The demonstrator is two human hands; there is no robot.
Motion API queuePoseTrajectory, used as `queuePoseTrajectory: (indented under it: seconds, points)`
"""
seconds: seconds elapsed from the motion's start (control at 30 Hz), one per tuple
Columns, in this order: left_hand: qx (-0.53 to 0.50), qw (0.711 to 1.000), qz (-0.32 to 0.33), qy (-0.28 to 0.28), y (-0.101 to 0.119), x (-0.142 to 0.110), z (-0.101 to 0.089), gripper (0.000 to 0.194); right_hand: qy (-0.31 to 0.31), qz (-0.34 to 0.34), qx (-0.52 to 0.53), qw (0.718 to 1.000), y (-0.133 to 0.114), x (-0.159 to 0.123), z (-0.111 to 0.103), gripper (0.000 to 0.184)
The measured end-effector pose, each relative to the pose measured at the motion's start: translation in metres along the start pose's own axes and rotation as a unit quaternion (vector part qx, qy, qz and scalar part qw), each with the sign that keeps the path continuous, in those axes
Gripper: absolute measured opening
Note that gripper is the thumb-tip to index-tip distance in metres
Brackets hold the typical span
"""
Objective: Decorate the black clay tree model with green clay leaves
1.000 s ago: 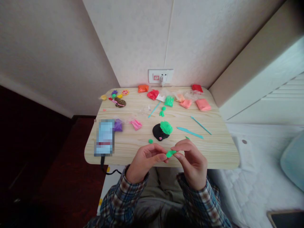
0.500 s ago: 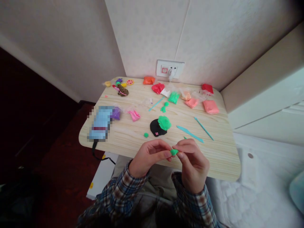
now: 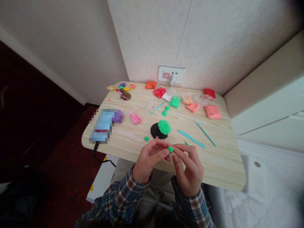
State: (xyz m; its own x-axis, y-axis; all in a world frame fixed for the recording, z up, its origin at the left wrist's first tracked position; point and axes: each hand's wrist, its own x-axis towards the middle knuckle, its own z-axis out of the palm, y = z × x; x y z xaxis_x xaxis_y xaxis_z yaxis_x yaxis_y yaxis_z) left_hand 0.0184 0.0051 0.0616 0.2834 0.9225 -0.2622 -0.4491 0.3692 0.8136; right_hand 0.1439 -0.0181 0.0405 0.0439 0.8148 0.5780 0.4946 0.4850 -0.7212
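1 doughy, angular green lump [image 3: 170,149]

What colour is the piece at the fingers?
The piece is bright green, best seen in the head view.

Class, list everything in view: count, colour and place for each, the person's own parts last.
Pale woodgrain table: 1, beige, centre
Rectangular white socket: 1, white, above table
Shiny bagged packets: about ten, mixed colours, far side and left
Slim blue tools: 3, blue, back and right
Rounded black piece: 1, black, centre
Flattened green piece: 1, green, on the black piece
Small green scraps: at least 4, green, around the black piece
Tiny shaped pieces: several, mixed, far left
Pixelated blue rectangle: 1, blue, left side
Black cord: 1, black, left
White quilted bedding: 1, white, right
Small green lump: 1, green, near edge
Plaid sleeves: 2, blue and brown, bottom
Left hand: 1, holding the lump
Right hand: 1, beside the lump
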Motion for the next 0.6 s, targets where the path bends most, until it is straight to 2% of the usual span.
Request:
queuePoseTrajectory:
  seconds: [0.17,0.4,0.5,0.6]
  points:
    - [-0.008,0.999,0.014,0.050,-0.001,0.001,-0.002,0.025,-0.048,-0.051,-0.069,0.995,0.005,0.001,0.001,0.048]
    - [0.007,0.993,0.010,0.118,0.001,0.002,-0.009,0.024,-0.139,-0.053,-0.145,0.978,0.014,-0.002,0.004,0.056]
    - [0.036,0.992,0.029,0.121,0.000,0.003,-0.013,0.021,-0.159,-0.043,-0.140,0.976,0.015,-0.003,0.003,0.054]
    - [0.097,0.987,0.060,0.115,0.001,0.002,-0.015,0.018,-0.138,-0.009,-0.081,0.987,0.011,-0.001,0.001,0.045]
